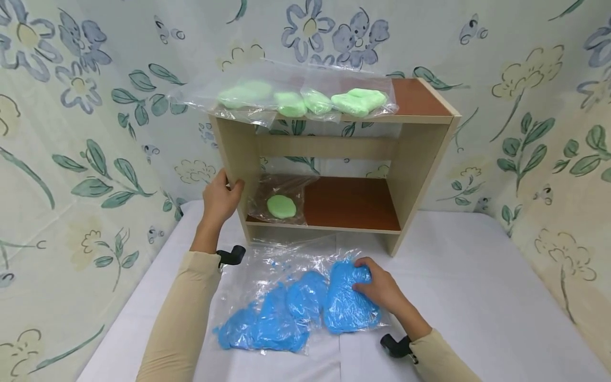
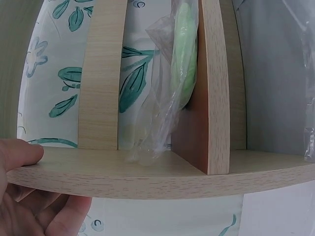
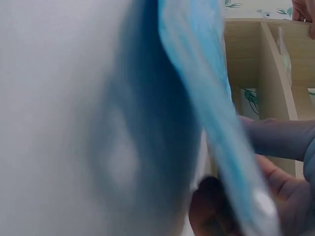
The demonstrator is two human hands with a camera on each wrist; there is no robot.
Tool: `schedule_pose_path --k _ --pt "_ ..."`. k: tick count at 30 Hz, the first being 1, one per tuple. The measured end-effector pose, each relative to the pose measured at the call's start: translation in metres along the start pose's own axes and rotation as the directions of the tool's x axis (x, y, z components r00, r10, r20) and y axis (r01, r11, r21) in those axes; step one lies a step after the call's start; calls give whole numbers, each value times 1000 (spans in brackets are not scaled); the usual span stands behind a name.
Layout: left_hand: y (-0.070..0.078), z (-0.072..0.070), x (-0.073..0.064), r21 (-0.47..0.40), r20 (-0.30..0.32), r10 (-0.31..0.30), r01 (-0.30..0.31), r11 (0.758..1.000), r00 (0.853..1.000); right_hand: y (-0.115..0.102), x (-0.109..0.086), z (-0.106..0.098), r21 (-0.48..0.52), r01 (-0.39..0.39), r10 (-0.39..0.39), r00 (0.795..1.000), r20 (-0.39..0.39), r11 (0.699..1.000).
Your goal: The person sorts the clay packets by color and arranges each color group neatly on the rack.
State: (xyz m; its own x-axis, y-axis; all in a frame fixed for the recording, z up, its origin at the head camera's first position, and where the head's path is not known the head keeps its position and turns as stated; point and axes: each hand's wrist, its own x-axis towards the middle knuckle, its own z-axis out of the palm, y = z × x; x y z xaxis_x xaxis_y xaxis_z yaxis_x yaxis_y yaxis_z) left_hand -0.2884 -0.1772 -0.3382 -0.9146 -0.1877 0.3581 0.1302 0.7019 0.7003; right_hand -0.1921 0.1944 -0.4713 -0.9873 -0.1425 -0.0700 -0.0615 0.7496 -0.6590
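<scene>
My left hand (image 1: 222,197) grips the front edge of the left side panel of a small wooden shelf (image 1: 427,159); in the left wrist view its thumb is inside the panel and its fingers (image 2: 69,214) are outside. On the table in front, my right hand (image 1: 380,284) pinches the right end of a row of clear plastic bags, at a bag of blue dough-like stuff (image 1: 348,313). That bag (image 3: 206,98) rises between thumb and fingers in the right wrist view, blurred. To its left lie several more blue lumps (image 1: 274,321) in clear plastic.
Several pale green lumps (image 1: 360,102) in clear bags lie along the shelf's top, the plastic overhanging its left and front edges. One green lump (image 1: 281,206) in a bag sits on the lower board at left. White cloth (image 1: 477,297) covers the table; floral fabric (image 1: 525,106) hangs behind.
</scene>
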Motion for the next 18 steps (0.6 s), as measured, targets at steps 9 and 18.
schedule_pose_path --k 9,18 --pt "1 -1 -2 6 5 -5 5 1000 1000 -6 -8 -11 75 116 -116 993 -5 990" --pt "1 1 0 9 4 -8 8 1000 1000 5 -4 -9 18 43 -43 999 20 999"
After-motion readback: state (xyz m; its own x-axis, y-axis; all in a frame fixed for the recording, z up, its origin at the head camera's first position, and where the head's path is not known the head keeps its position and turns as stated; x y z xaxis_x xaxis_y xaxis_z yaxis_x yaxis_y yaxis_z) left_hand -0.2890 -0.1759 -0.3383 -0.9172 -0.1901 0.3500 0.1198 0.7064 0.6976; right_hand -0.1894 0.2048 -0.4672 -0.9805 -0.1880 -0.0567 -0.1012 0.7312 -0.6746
